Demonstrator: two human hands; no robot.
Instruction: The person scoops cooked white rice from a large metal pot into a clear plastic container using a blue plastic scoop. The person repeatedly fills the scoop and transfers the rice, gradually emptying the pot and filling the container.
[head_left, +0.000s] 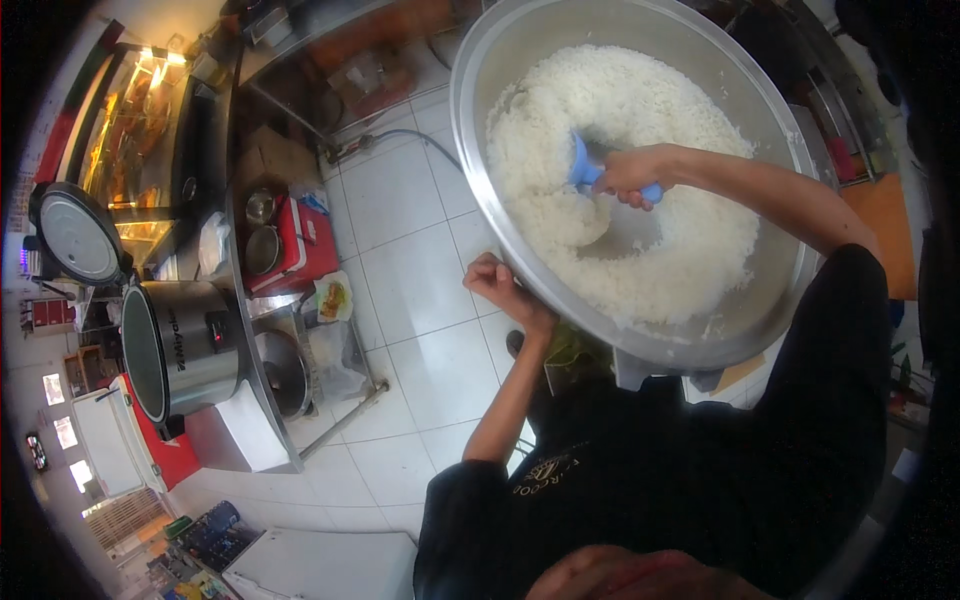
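Note:
A large round metal pot (469, 150) stands before me, holding a thick bed of cooked white rice (637, 82). Bare pot bottom shows through a hollow in the middle of the rice. My right hand (634, 174) grips the handle of a blue plastic rice scoop (581, 159) inside the pot. The scoop's head meets the rice at the hollow's left edge, and my fingers hide part of its handle. Outside the pot, my left hand (501, 285) is beside the lower left rim, fingers curled with nothing visible in them. Its wrist is close against the rim.
A metal worktable on the left carries a Miyako cooker (199, 352) with its lid (79, 232) raised. On its lower shelf are a red cooler box (300, 247), metal bowls (262, 250) and a wok (281, 375). A lit glass food display (135, 127) stands behind. White floor tiles (412, 285) lie between.

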